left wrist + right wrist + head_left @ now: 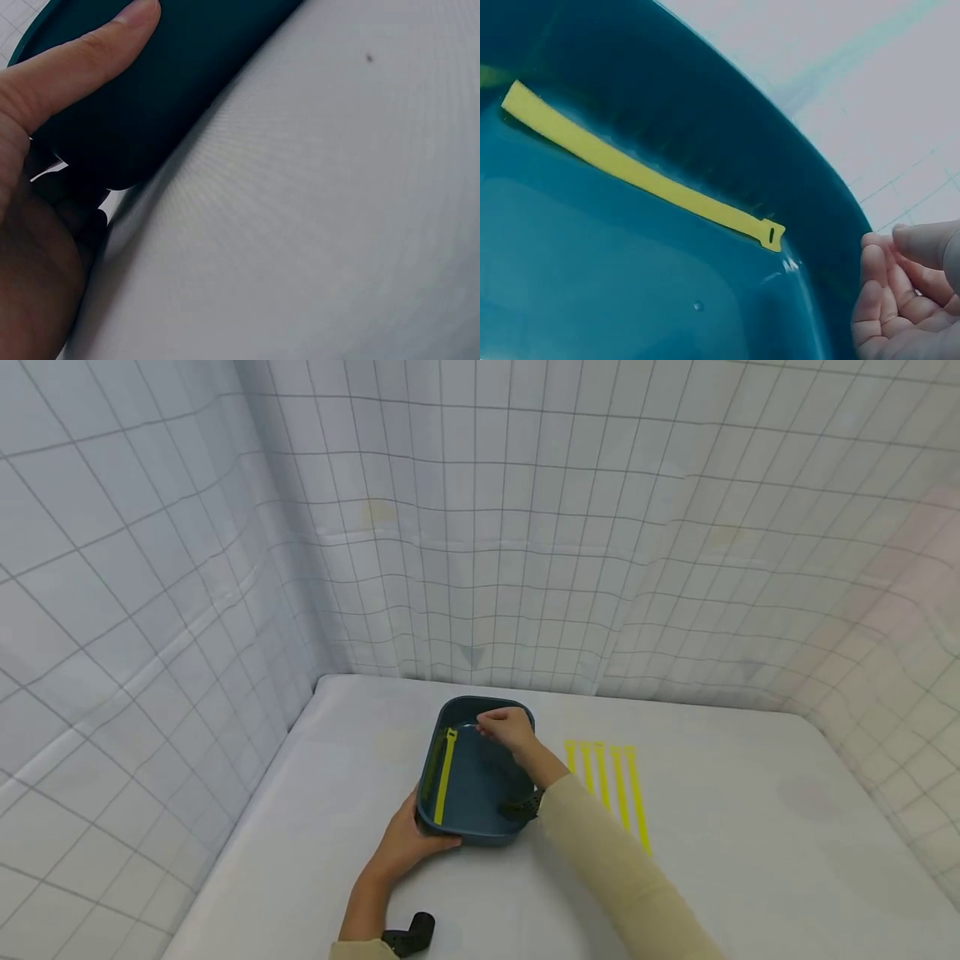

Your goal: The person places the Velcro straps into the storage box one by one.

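Note:
A dark teal plastic tub [480, 793] stands on the white table. At its near left corner, my left hand [405, 845] grips it, thumb [112, 52] along the outer wall and the other fingers around the corner, partly hidden. One yellow hook-and-loop cable tie [645, 176] lies inside the tub along its left wall, its slotted head towards the far end. Above the tub's far part is my right hand [513, 731], fingers curled and thumb tip meeting the index finger, nothing visible between them. The right wrist view has this hand beside the far wall, apart from the tie.
Several more yellow cable ties [621, 785] lie side by side on the table right of the tub, partly covered by my right sleeve [615, 868]. Grid-patterned white curtains [480, 552] rise behind the table [735, 810] and at both sides.

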Motion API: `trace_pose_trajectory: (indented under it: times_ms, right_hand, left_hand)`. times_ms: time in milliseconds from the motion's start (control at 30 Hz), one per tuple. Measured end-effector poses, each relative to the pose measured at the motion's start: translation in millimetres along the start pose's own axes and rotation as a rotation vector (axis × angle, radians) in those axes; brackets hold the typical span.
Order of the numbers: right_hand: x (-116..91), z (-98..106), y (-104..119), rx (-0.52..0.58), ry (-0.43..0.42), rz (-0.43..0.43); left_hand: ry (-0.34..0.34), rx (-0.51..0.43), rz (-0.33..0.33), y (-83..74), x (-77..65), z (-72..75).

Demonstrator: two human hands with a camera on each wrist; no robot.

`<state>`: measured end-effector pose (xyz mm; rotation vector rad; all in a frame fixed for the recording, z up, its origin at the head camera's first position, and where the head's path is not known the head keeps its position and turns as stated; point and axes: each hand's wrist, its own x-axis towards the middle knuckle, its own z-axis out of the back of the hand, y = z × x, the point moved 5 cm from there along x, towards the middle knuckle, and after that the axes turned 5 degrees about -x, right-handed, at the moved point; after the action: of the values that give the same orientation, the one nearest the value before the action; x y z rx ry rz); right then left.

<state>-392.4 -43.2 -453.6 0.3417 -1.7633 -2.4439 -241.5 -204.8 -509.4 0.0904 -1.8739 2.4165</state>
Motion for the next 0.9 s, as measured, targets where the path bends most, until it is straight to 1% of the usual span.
trace_pose_trajectory:
  times_ms: [67,233,367,533,667,800,900]
  right_hand:
    - [-1.7,3.3,3.3,-0.004,-0.007,0.03]
    - [-2.0,11.3,4.1,0.0,-0.005,0.056]
    - [-4.0,20.3,5.8,0.008,-0.023,0.077]
    - [-10.9,33.5,5.5,0.045,-0.081,0.077]
    - [-13.8,45.2,1.0,0.116,-0.141,0.067]
    - [-14.9,57.4,-4.3,0.194,-0.205,0.043]
    - [-15.9,65.1,-8.3,0.219,-0.242,0.019]
  left_hand:
    - [-0.003,0.001,0.002,0.0,-0.1,0.3]
    - [-0.013,-0.006,0.011,-0.5,-1.3,0.7]
    - [-0.015,-0.015,0.02,0.0,-1.2,0.3]
    - [-0.005,-0.021,0.029,1.7,-1.1,-0.5]
    - [-0.005,-0.031,0.016,2.6,-0.9,0.0]
    - [-0.005,-0.026,0.01,3.6,0.0,0.3]
    - [-0.004,-0.028,0.014,3.6,0.0,-0.3]
